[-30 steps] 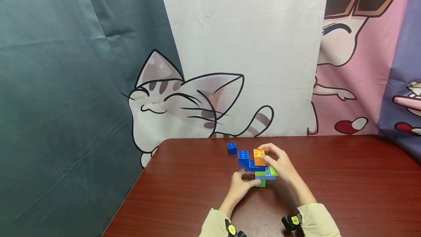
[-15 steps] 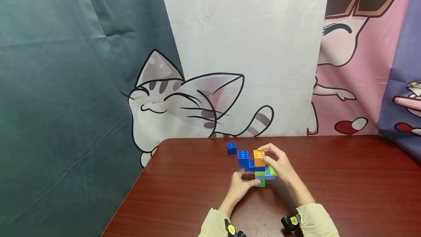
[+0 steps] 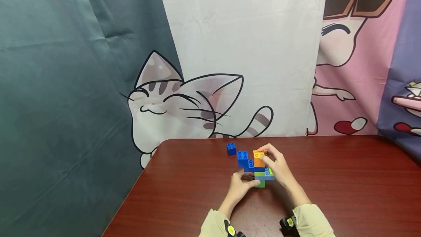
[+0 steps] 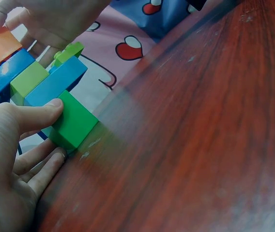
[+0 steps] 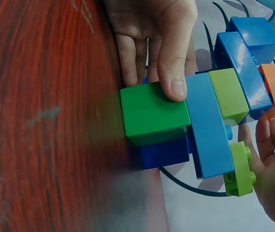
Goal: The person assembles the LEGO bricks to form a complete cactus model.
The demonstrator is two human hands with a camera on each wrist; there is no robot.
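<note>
A stack of toy building blocks stands between the two hands. The left hand (image 3: 239, 187) grips its base, thumb on the green block (image 4: 74, 121). A dark blue block (image 5: 166, 153) sits low behind the green one. Above lie a light blue block (image 5: 207, 130) and a lime block (image 5: 228, 94), with a smaller lime block (image 5: 241, 169) at the right end. A long blue block (image 5: 244, 72) crosses higher up, bearing another blue block (image 3: 242, 159) on the left. On its right end is an orange block (image 3: 258, 162), pinched by the right hand (image 3: 279, 167) between thumb and fingers.
A loose blue block (image 3: 231, 149) lies on the brown table (image 3: 177, 185), behind and left of the stack. Past the table's far edge hangs a cartoon-printed cloth (image 3: 256, 46).
The right hand and wrist have shifted slightly left, covering more of the small lime block. Both grips and the stack look otherwise the same.
</note>
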